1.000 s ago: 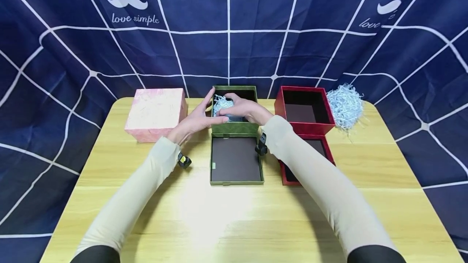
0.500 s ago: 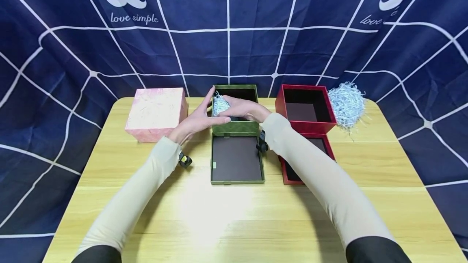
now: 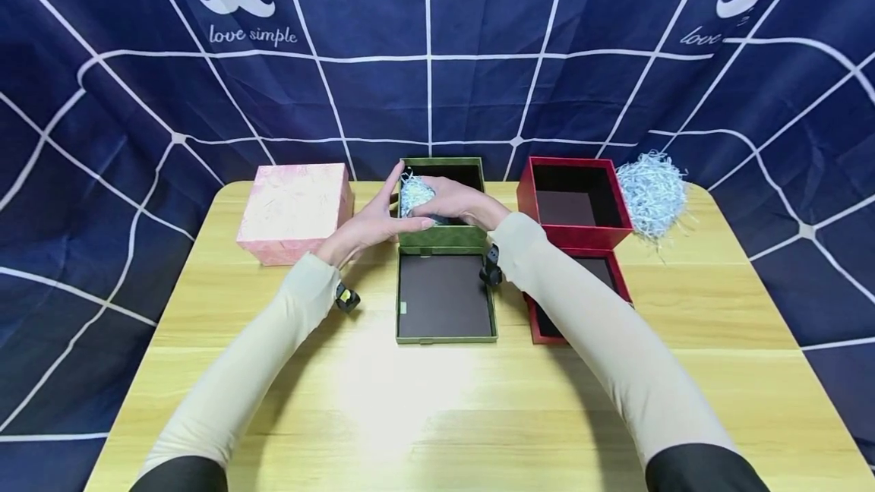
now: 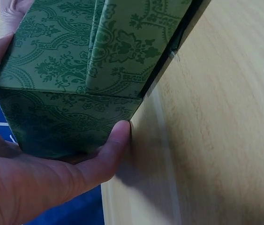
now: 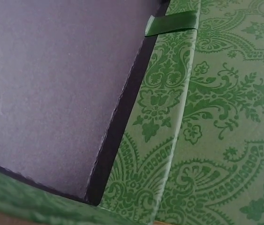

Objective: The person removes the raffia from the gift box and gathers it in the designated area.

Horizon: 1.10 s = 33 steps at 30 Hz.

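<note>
Blue shredded paper [image 3: 415, 194] lies in the left part of a green patterned box [image 3: 440, 237], partly covered by my right hand [image 3: 461, 202]. That hand reaches in over the box's front wall, fingers bent around the paper; its fingertips are hidden. My left hand [image 3: 372, 228] grips the box at its left side. In the left wrist view, its thumb [image 4: 115, 145] rests on the box's side wall and a finger touches the upper edge. The box's dark-lined lid [image 3: 447, 294] lies flat in front, also large in the right wrist view, with a green ribbon tab [image 5: 174, 22] at the hinge.
A closed pink box [image 3: 294, 207] stands to the left. To the right is an open red box [image 3: 584, 238], its lid [image 3: 618, 279] lying in front, partly behind the right sleeve. A heap of blue shredded paper [image 3: 652, 194] sits beside it. A dark blue cloth hangs behind the table [image 3: 410, 416].
My right fingers have shifted slightly within the green box, and the paper there looks more bunched against the left wall. My left hand keeps its place on the box.
</note>
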{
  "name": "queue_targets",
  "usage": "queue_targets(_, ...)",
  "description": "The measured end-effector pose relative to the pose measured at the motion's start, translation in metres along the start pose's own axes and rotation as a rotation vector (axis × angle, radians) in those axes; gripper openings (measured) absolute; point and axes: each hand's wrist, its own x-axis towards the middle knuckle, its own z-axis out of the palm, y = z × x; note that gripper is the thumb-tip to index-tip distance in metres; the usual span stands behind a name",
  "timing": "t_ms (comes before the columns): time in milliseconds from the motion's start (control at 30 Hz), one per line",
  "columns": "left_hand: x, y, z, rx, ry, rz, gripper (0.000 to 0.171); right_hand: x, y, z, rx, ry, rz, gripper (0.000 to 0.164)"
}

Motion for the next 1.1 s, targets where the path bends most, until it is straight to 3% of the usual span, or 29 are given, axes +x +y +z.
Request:
queue_targets(367, -0.001, -0.001, 0.002, 0.028, 0.01, -0.051, 0.122, -0.001, 0.004, 0.005, 0.045, 0.066, -0.019, 0.067)
queue_targets(867, 0.005, -0.001, 0.002, 0.028, 0.007, -0.044, 0.121, -0.013, -0.006, -0.01, 0.079, 0.209, -0.075, 0.071)
queue_targets(1100, 0.004, 0.0, 0.003, 0.015, 0.013, -0.039, 0.123, -0.018, -0.01, -0.016, 0.066, 0.286, -0.079, 0.091)
